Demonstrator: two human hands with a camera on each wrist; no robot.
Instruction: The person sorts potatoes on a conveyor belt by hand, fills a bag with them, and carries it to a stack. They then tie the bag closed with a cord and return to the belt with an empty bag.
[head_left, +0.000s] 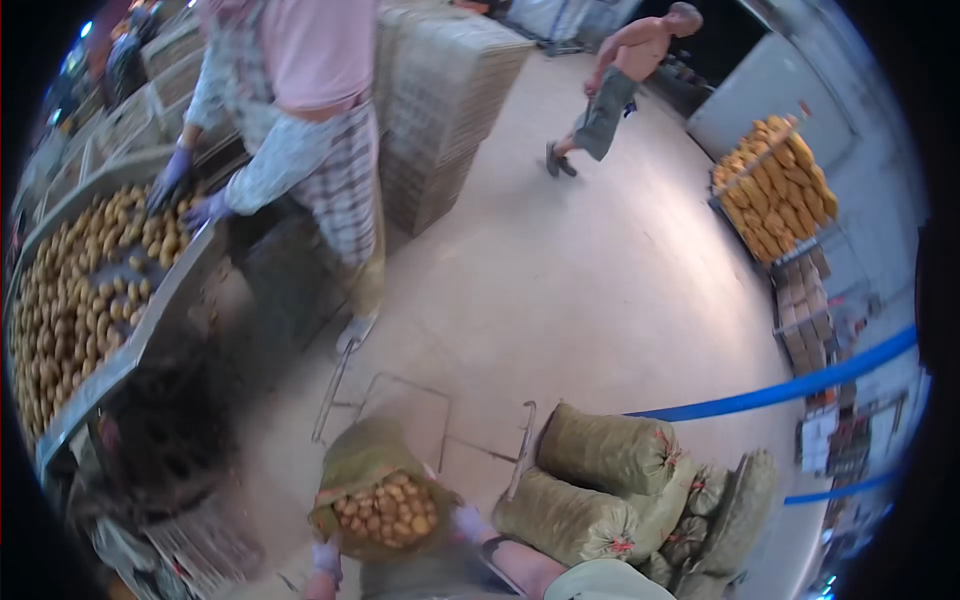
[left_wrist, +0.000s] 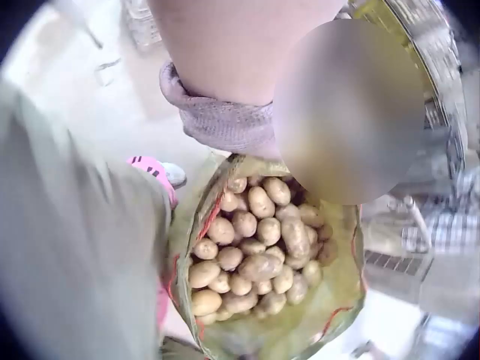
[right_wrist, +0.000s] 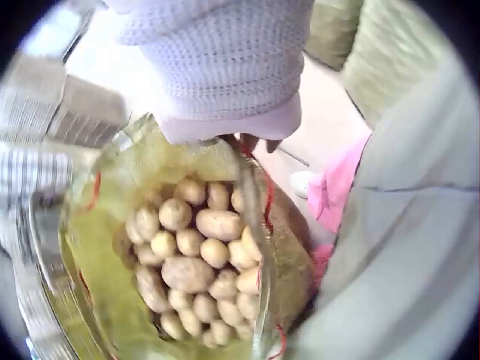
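A green mesh sack (head_left: 365, 447) full of potatoes (head_left: 388, 512) stands open at the bottom of the head view. My gloved left hand (head_left: 327, 557) grips its rim on the left, and my gloved right hand (head_left: 467, 522) holds the rim on the other side. In the left wrist view the glove cuff shows above the potatoes (left_wrist: 260, 266), and a blur covers part of the hand. The right wrist view has my right glove (right_wrist: 225, 71) over the sack's edge, with fingertips (right_wrist: 271, 144) curled at the red-threaded rim; the potatoes (right_wrist: 187, 274) lie inside.
Tied full sacks (head_left: 570, 515) are piled to the right. A metal frame (head_left: 450, 440) lies beyond the sack. At left, a gloved person reaches into a potato-filled trough (head_left: 150, 325). Another person walks past stacked cartons (head_left: 440, 110). Orange sacks (head_left: 775, 190) stand at far right.
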